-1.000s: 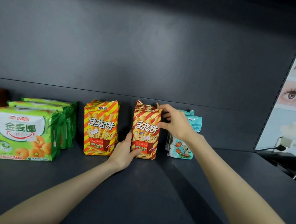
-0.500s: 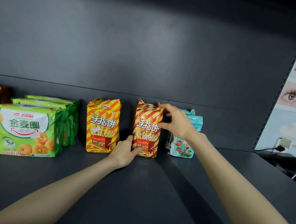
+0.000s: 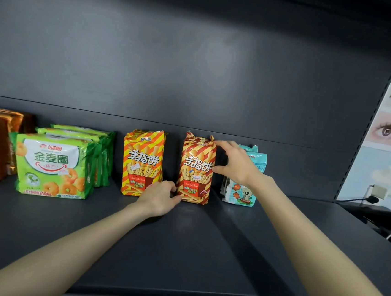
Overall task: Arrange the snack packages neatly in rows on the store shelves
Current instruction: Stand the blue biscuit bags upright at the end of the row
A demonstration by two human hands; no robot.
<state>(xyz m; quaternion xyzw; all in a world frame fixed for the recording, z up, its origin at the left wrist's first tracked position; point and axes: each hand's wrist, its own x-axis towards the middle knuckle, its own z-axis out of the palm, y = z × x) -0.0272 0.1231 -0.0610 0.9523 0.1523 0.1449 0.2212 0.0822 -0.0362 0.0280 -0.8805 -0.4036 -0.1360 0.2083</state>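
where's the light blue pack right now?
Head view, right of centre: the light blue pack stands at the back of the shelf, just right of the red-striped pack, its upper part hidden behind the right hand.

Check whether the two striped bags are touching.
Apart. The head view shows a dark gap between the yellow striped bag and the red striped bag.
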